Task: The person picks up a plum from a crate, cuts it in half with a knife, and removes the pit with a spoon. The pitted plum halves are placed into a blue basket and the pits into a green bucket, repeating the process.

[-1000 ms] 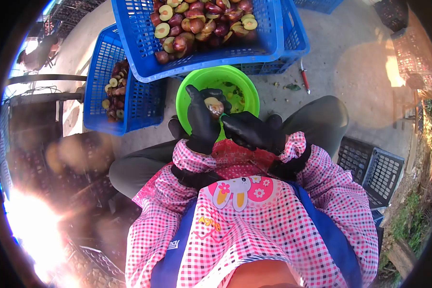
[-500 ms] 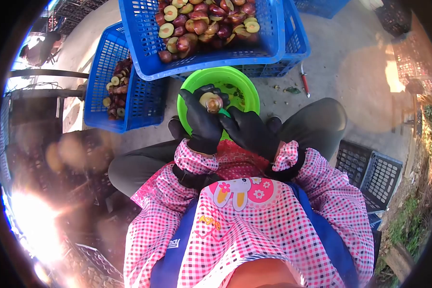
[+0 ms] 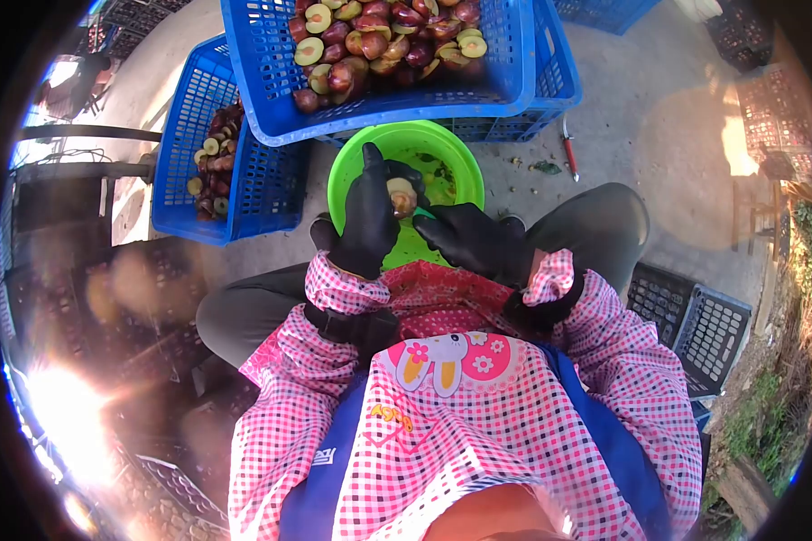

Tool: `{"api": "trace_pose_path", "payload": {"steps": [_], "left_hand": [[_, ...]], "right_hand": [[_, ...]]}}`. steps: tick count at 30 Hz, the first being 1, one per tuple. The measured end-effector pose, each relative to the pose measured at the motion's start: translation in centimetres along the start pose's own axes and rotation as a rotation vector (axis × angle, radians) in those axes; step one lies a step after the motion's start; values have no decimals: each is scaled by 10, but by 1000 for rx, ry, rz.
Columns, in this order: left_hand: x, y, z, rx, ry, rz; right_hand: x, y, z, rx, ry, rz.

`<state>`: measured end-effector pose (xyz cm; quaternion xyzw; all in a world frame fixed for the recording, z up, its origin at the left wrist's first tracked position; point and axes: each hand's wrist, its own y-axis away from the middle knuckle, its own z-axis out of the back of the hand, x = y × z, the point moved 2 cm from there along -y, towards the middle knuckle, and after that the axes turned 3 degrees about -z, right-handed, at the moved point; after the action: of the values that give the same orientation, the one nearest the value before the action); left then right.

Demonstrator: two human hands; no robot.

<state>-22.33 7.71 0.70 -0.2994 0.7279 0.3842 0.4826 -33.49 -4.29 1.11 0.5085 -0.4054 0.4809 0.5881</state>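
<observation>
My left hand, in a black glove, is closed around a cut plum with pale flesh facing up. Beside it, my right hand, also black-gloved, grips a small green-handled tool; its working end is hidden at the plum. Both hands are over the near part of a bright green basin. Dark wet scraps lie inside the basin.
Just beyond the basin, a blue crate holds many halved plums. Another blue crate with cut plums stands at the left. A red-handled knife lies on the concrete at the right. Black crates are at lower right.
My left hand has shifted a little to the left, its wrist now farther from the right hand. The plum is still in it, and the green-handled tool stays against the plum.
</observation>
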Motion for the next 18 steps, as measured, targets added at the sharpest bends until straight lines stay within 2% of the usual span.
{"api": "trace_pose_path", "payload": {"steps": [2,4,7,9,11,12,13,15,17,18], "left_hand": [[-1,2,-6,59,-25,-41],[-15,8,-26,-158,188,-120],[-2,4,-23,-219,250,-123],[2,8,-23,-182,318,-120],[-1,7,-21,-179,34,-216],[0,7,-20,-182,37,-228],[3,7,-18,-213,-89,-250],[1,4,-15,-245,-214,-278],[2,2,-10,-152,62,-60],[2,4,-9,-153,61,-54]], "right_hand": [[8,6,-4,-72,24,33],[25,8,-2,-330,268,130],[14,4,-3,-287,285,140],[2,2,-7,-270,272,131],[4,2,-5,-250,263,135],[13,6,-4,-253,320,102],[19,6,-2,-260,379,70],[8,2,-2,-203,301,90],[4,0,0,-141,217,97],[6,1,1,-93,139,65]]}}
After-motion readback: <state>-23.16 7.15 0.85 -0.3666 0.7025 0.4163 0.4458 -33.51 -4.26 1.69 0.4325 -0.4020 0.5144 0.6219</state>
